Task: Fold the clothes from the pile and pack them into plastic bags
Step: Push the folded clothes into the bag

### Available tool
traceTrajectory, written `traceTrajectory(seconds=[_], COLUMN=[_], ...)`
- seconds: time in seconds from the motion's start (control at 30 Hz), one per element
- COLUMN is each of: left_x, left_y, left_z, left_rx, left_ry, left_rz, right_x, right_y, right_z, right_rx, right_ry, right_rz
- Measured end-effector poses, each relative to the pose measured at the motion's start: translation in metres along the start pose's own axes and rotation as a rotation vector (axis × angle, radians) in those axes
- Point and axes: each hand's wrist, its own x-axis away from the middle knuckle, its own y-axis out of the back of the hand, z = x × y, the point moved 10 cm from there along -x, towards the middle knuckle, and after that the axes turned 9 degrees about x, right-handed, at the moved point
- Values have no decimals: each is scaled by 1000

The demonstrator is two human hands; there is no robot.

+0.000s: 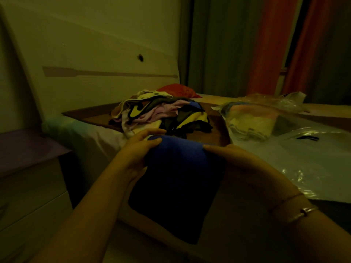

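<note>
Head view: both hands, left hand (136,152) and right hand (239,160), grip a folded blue garment (182,177) near the far clothes pile (161,114), filled plastic bag (252,120) right

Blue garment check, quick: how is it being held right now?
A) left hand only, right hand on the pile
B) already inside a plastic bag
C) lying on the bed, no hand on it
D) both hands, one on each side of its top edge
D: the left hand and the right hand each grip one side of the blue garment at its top edge, in front of the clothes pile.
</note>
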Motion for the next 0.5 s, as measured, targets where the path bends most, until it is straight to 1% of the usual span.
traceTrajectory(seconds=[0.07,0.17,0.2,0.3,0.33,0.37,0.43,0.5], left_x=[0,1,1,8,10,8,5,1], left_y=[-2,-3,-5,-17,-21,-23,-24,-23], left_z=[-6,-13,-13,-5,-2,-1,0,-10], left_rx=[-7,-70,-159,-628,-741,-810,-884,-944], left_ry=[-36,-40,-30,-14,-18,-18,-40,-133], left_rz=[21,99,145,258,282,294,273,207], right_x=[1,-2,0,10,13,16,26,43], right_y=[-5,1,0,-13,-16,-15,-11,-4], right_z=[-1,9,15,24,26,29,40,54], right_rx=[44,119,194,533,634,715,832,924], right_ry=[7,116,181,315,349,390,499,631], right_rz=[41,-14,-7,59,49,7,-134,-308])
